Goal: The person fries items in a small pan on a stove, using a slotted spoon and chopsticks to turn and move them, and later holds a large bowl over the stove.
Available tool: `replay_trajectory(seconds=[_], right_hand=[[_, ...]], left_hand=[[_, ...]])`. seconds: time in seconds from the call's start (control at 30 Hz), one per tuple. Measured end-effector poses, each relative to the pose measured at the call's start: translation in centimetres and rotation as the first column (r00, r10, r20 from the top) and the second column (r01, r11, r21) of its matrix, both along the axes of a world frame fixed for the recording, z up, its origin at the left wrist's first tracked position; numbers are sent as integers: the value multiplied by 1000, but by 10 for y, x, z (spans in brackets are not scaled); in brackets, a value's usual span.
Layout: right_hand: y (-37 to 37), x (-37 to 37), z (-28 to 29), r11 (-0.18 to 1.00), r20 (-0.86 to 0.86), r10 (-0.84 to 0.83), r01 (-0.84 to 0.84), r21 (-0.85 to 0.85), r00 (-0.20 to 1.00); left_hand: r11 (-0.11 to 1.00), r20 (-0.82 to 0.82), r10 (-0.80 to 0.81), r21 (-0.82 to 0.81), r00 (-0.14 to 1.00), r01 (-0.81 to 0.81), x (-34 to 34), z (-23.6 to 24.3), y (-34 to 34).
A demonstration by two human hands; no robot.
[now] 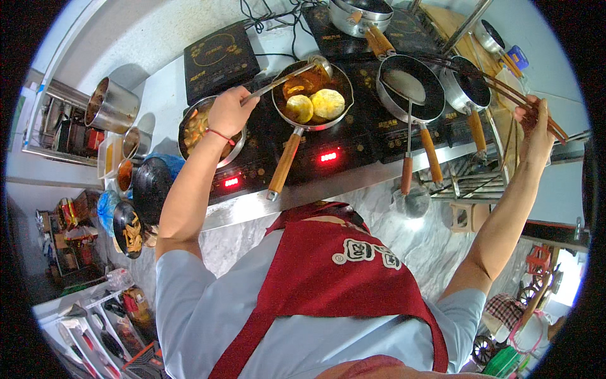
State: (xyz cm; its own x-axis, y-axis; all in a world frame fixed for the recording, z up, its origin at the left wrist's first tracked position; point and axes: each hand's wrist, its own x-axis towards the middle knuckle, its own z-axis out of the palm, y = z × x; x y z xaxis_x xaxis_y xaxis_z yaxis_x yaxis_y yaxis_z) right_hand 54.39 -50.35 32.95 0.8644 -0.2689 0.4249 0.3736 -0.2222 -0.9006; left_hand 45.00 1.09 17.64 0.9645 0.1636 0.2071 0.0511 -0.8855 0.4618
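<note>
My left hand (pixel 228 117) is closed around the handle of a metal ladle (pixel 278 82), whose bowl hangs at the far rim of a pan (pixel 297 129). In that pan, two round yellow-and-white pieces that look like fried eggs (pixel 327 103) lie in reddish-brown sauce. Under my left wrist is another pan of stew (pixel 194 129), partly hidden by the arm. Out to the right, my right hand (pixel 535 123) grips a pair of long brown chopsticks (pixel 505 90). Their tips point left, above the pans at the right.
A dark pan (pixel 426 76) holds a round skimmer (pixel 405 85) with a wooden handle. Beside it stands a smaller pan (pixel 470 88). Stacked pans (pixel 360 22) and a flat induction cooker (pixel 219 57) sit farther back. Steel pots (pixel 112 106) and a black bowl (pixel 151 186) line the left.
</note>
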Motion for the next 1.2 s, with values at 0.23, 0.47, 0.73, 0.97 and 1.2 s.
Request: replay_trajectory(seconds=[0.23, 0.47, 0.73, 0.97, 1.2], right_hand=[[75, 5, -52, 968, -184, 233, -210, 134, 955], [127, 39, -94, 971, -197, 236, -223, 83, 952], [146, 68, -93, 987, -339, 161, -145, 72, 927], [131, 95, -124, 954, -483, 265, -155, 256, 835], [126, 100, -142, 887, -588, 422, -180, 426, 690]], left_hand=[[999, -9, 11, -32, 1000, -11, -4, 9, 14], [999, 32, -41, -31, 999, 42, -3, 10, 20], [997, -32, -34, -66, 999, 31, 0, 14, 19], [996, -9, -39, -75, 999, 39, 2, 5, 24], [995, -15, -47, -88, 999, 45, 3, 5, 28]])
